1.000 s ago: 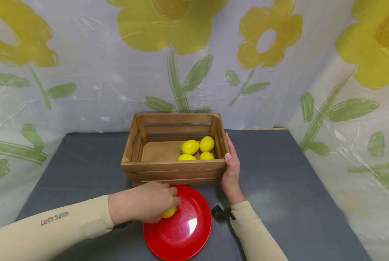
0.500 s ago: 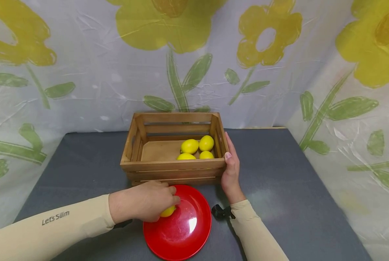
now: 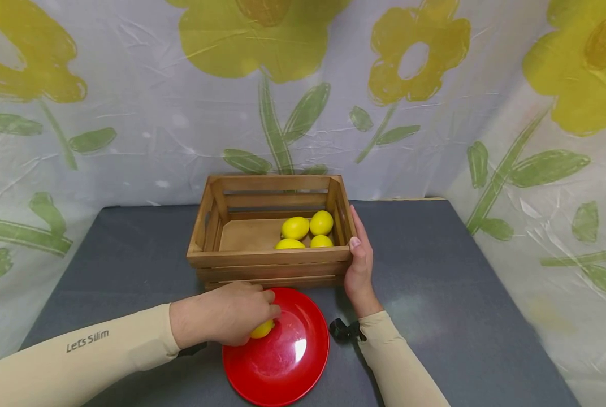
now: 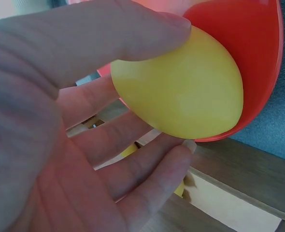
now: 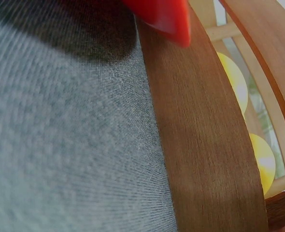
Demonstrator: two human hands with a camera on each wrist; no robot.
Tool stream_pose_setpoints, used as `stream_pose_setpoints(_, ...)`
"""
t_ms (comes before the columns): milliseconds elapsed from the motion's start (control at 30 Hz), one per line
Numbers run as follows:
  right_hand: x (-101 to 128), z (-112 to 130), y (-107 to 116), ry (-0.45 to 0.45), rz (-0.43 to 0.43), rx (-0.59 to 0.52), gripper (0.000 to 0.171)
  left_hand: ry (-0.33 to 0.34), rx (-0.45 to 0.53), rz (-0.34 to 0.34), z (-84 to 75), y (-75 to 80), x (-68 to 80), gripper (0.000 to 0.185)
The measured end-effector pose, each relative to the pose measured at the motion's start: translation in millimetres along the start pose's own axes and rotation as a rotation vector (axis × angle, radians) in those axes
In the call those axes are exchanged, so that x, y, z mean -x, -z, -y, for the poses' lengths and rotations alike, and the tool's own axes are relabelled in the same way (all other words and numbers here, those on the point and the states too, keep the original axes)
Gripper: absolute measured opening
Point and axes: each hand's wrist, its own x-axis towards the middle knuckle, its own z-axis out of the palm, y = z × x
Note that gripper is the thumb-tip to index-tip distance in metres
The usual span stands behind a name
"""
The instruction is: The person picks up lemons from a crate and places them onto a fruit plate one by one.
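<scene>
My left hand (image 3: pixel 232 314) holds a yellow lemon (image 4: pixel 186 87) at the upper left of the red plate (image 3: pixel 288 376). In the left wrist view the thumb lies over the lemon, with the fingers on its other side. Behind the plate stands a slatted wooden crate (image 3: pixel 272 260). Several lemons lie in its right half, among them one lemon (image 3: pixel 295 228) near the middle. My right hand (image 3: pixel 361 274) grips the crate's right end, thumb at the front corner and fingers along the side. The right wrist view shows mostly the crate's lower slat (image 5: pixel 200 116).
Everything rests on a dark grey table (image 3: pixel 435 294). A cloth backdrop (image 3: pixel 155 113) painted with yellow flowers hangs close behind the crate and along the sides. A black wrist camera (image 3: pixel 341 331) sits between the plate and the right sleeve (image 3: pixel 397 359).
</scene>
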Motion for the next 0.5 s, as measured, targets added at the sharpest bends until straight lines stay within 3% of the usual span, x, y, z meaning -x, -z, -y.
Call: stream_pose_setpoints(500,-0.6,-0.4,-0.1,0.007,0.002,-0.013,0.070,0.032,0.034,0.003,-0.4,0.6,0.6,0.070)
